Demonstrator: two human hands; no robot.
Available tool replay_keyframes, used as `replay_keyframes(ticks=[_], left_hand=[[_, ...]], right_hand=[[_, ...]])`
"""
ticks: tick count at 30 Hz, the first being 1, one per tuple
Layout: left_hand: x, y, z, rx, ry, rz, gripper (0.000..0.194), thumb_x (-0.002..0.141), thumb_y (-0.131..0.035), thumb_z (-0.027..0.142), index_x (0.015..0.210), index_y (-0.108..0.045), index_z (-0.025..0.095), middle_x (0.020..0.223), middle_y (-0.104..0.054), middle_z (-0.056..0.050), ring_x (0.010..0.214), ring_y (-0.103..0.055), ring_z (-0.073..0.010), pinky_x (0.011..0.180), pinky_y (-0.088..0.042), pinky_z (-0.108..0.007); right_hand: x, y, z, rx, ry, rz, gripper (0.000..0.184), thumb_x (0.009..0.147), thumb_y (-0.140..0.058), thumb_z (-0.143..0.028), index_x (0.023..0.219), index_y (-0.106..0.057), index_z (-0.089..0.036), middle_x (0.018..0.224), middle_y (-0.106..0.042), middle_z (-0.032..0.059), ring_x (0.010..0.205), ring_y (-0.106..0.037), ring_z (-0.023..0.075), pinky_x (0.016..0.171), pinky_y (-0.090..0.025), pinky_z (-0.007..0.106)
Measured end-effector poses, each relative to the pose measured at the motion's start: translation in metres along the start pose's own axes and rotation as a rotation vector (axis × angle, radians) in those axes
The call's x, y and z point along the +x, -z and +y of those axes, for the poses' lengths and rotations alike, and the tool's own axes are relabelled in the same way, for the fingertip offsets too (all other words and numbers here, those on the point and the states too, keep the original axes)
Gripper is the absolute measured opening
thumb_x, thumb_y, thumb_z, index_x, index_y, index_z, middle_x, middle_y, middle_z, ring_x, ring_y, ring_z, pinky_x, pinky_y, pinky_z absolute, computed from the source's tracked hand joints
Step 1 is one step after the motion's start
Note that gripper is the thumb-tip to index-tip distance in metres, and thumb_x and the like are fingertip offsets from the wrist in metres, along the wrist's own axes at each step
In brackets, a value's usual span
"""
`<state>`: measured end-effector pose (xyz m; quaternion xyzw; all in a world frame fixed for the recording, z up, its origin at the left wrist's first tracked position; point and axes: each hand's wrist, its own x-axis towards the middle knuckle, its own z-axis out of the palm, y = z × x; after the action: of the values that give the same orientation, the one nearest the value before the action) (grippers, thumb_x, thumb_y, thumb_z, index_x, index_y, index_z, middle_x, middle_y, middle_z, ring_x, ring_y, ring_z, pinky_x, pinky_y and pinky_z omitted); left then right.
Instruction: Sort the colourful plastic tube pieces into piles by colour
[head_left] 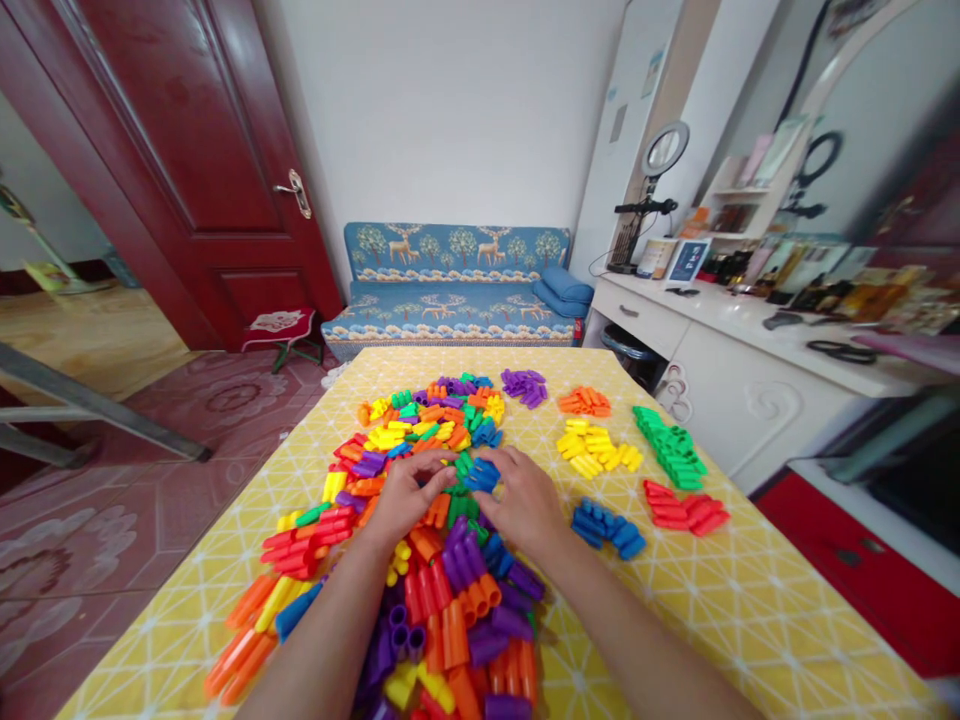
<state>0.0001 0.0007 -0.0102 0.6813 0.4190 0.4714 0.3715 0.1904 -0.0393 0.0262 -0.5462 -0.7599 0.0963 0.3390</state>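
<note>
A long heap of plastic tube-shaped pieces (454, 635) in red, orange, yellow, green, blue and purple covers the middle of the table. My right hand (525, 500) is over the heap, its thumb and fingers closed around a few joined blue tube pieces (481, 476). Close beside it, my left hand (409, 495) is curled with thumb and fingertips near each other. Green pieces (463, 466) show between the two hands. Whether the left fingertips grip one of them is hard to make out.
Sorted by colour, small piles lie to the right: purple (525, 387), orange (584, 402), yellow (596, 447), green (669, 447), red (684, 508) and blue (607, 527). The yellow patterned tablecloth (720, 610) runs beneath. Beyond stand a blue sofa (457, 300) and a white dressing table (739, 375).
</note>
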Motion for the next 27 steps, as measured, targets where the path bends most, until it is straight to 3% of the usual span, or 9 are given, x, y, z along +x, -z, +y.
replay_keyframes(ticks=[4,8,12,19,23,27], left_hand=[[0.000,0.000,-0.001,0.052,-0.001,-0.026,0.031,0.082,-0.063,0.039,0.100,-0.071,0.016,0.067,-0.069,-0.004,0.065,-0.067,-0.0204,0.061,-0.053,-0.031],[0.001,0.000,-0.003,0.095,-0.021,-0.030,0.029,0.083,-0.062,0.038,0.099,-0.072,0.016,0.066,-0.069,-0.003,0.063,-0.066,-0.0194,0.060,-0.052,-0.030],[0.000,0.000,-0.003,0.087,-0.004,-0.023,0.029,0.082,-0.062,0.038,0.099,-0.072,0.016,0.067,-0.070,-0.004,0.062,-0.067,-0.0194,0.058,-0.052,-0.029],[0.000,0.000,0.001,0.089,0.021,-0.025,0.028,0.082,-0.062,0.037,0.095,-0.072,0.014,0.070,-0.072,-0.005,0.066,-0.069,-0.0211,0.060,-0.053,-0.030],[0.000,0.000,0.001,0.101,0.014,-0.026,0.027,0.083,-0.061,0.036,0.094,-0.073,0.014,0.072,-0.072,-0.006,0.068,-0.070,-0.0223,0.061,-0.053,-0.031],[0.000,0.000,-0.002,0.122,-0.005,-0.032,0.027,0.084,-0.061,0.036,0.096,-0.073,0.015,0.073,-0.073,-0.006,0.069,-0.070,-0.0224,0.062,-0.053,-0.031]], right_hand=[[-0.031,0.036,0.035,0.291,-0.189,0.082,0.006,0.075,-0.063,-0.021,0.079,-0.059,-0.021,0.075,-0.063,0.0006,0.067,-0.059,0.0159,0.060,-0.050,0.028],[-0.079,0.068,0.069,0.559,-0.399,0.150,0.024,0.075,-0.068,-0.038,0.085,-0.056,-0.021,0.074,-0.063,0.0018,0.066,-0.063,0.0167,0.059,-0.054,0.028],[-0.113,0.077,0.090,0.595,-0.510,0.156,0.037,0.074,-0.070,-0.043,0.100,-0.052,-0.023,0.083,-0.063,0.0031,0.070,-0.068,0.0191,0.063,-0.058,0.031],[-0.119,0.066,0.103,0.186,-0.259,0.130,0.029,0.086,-0.054,-0.037,0.111,-0.053,-0.022,0.081,-0.059,0.0014,0.063,-0.062,0.0148,0.060,-0.053,0.028],[-0.119,0.067,0.103,-0.161,-0.199,0.148,0.014,0.085,-0.051,-0.033,0.093,-0.056,-0.022,0.070,-0.058,-0.0008,0.057,-0.057,0.0144,0.053,-0.045,0.026],[-0.121,0.071,0.094,-0.292,-0.192,0.125,0.012,0.084,-0.050,-0.031,0.077,-0.054,-0.023,0.065,-0.058,-0.0024,0.054,-0.057,0.0136,0.049,-0.040,0.024]])
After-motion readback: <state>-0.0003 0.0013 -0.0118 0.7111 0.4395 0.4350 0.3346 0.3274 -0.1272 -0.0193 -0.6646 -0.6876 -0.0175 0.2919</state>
